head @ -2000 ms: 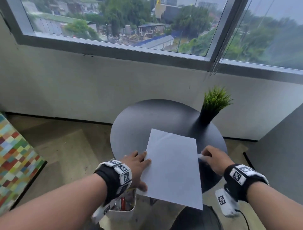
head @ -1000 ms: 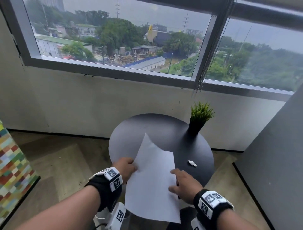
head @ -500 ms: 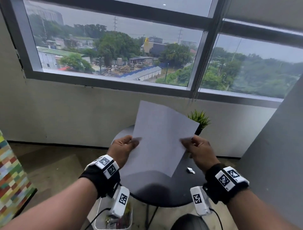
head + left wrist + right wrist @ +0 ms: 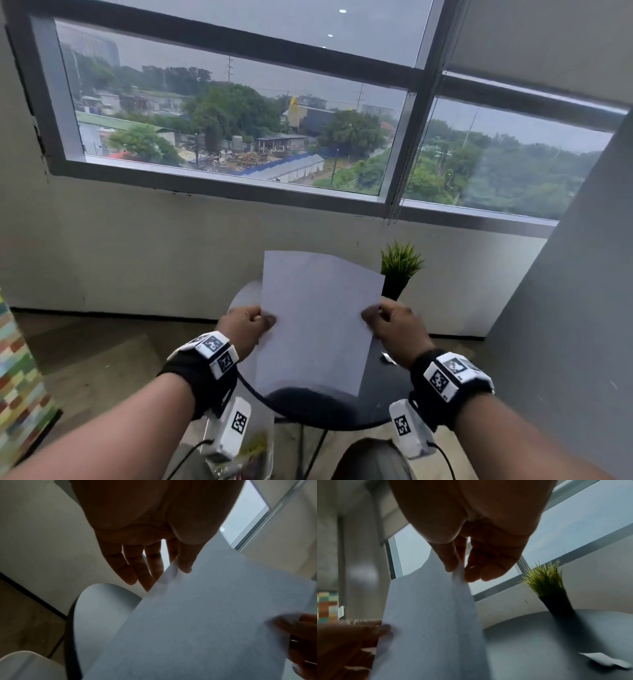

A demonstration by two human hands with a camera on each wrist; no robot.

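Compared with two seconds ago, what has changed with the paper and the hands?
The sheet of paper, then flat on the round table, was lifted upright. The left hand and right hand now pinch its side edges. The potted plant stayed in place.

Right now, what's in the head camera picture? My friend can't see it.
The left hand and right hand hold a blank white paper up by its sides, above a round black table. A small potted plant stands on it.

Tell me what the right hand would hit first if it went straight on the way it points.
Likely the wall under the window; the potted plant stands just right of that line, depth unclear.
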